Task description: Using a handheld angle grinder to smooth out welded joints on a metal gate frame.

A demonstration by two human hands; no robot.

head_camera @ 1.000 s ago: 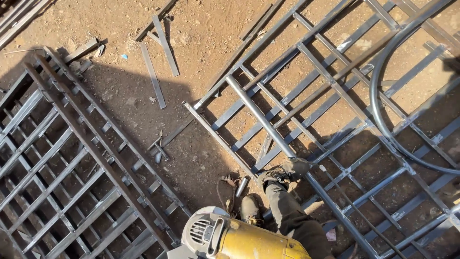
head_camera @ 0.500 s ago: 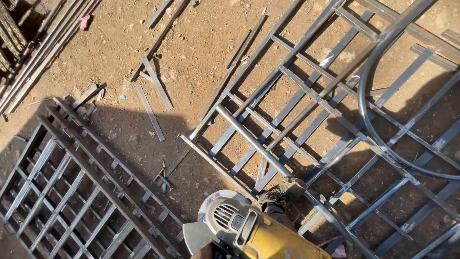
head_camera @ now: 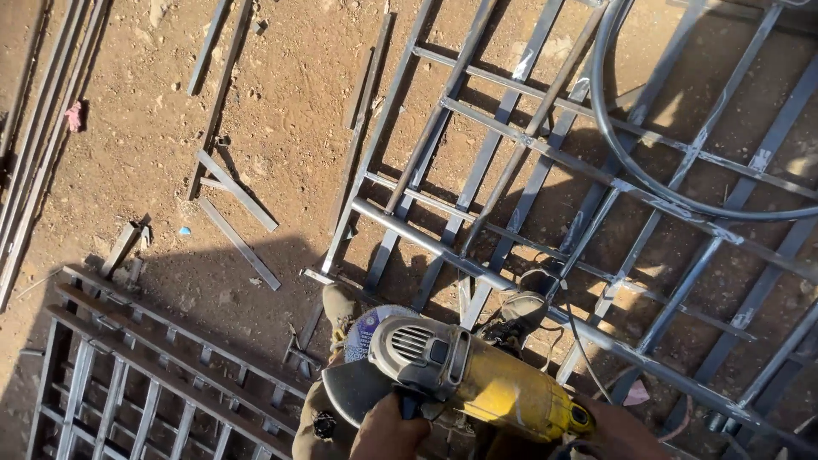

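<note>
I hold a yellow and grey angle grinder point(head_camera: 464, 375) low in the view, over my legs and shoes. My left hand point(head_camera: 390, 430) grips its side handle near the grey head and disc guard. My right hand point(head_camera: 618, 430) holds the yellow body at the rear, mostly cut off by the frame's bottom edge. The grinder hangs above the near corner of a large steel grille point(head_camera: 545, 196) that lies flat on the dirt. My shoe point(head_camera: 515, 315) rests on one of its bars.
A second welded steel grille point(head_camera: 153, 375) lies at the lower left. Loose flat steel strips point(head_camera: 239, 213) lie scattered on the dirt, and long bars point(head_camera: 34, 145) along the left edge. A bent steel ring point(head_camera: 665, 187) sits on the large grille. A black cable point(head_camera: 579, 332) trails from the grinder.
The grinder has risen further into view and moved right, and both hands now show on it. The view has shifted, so the ground and grilles slid down and left.
</note>
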